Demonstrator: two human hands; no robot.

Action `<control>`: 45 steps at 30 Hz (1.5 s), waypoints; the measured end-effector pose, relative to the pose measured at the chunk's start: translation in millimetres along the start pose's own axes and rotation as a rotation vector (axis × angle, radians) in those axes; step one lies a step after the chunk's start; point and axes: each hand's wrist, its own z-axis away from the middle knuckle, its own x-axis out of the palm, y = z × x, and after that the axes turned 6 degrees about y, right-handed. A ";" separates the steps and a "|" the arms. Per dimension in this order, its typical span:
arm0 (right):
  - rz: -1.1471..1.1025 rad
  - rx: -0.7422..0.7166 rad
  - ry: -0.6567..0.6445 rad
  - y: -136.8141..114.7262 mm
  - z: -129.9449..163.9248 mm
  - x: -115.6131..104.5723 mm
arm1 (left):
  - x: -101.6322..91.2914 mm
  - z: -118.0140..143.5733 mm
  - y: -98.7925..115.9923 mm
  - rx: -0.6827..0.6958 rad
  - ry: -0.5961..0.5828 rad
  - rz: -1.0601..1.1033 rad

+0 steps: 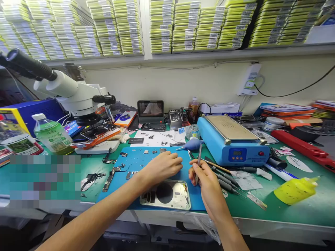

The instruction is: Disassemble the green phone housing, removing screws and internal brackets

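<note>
While held, one tweezers [199, 158], two hands

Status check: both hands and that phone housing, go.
Left hand curled, resting on blue mat. Right hand gripping tweezers. Phone housing untouched below both hands.

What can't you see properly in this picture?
- Head view: a blurred patch hides the table's left side.
- Left hand covers whatever its fingertips touch.
- Tweezers tips sit behind the right hand.
- Labels on the shelved boxes are too small.
</note>
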 end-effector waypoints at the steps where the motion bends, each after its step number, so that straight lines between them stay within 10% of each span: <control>1: 0.000 -0.001 0.000 -0.7 0.1 0.2 | 1.5 -0.8 -0.1 -0.004 0.005 -0.004; 18: 0.027 -0.003 0.018 2.6 -2.0 -1.8 | 10.9 -4.7 -11.5 -0.053 -0.028 0.124; 24: 0.012 -0.020 0.052 -6.0 0.2 -0.4 | -11.8 6.7 -3.9 -0.373 0.106 0.321; 32: 0.011 -0.054 0.088 -5.4 5.5 1.4 | -37.3 83.5 23.5 -0.835 0.155 0.669; 45: 0.265 -0.393 0.013 -0.5 9.2 -5.2 | -14.5 95.1 35.5 -0.898 0.212 0.841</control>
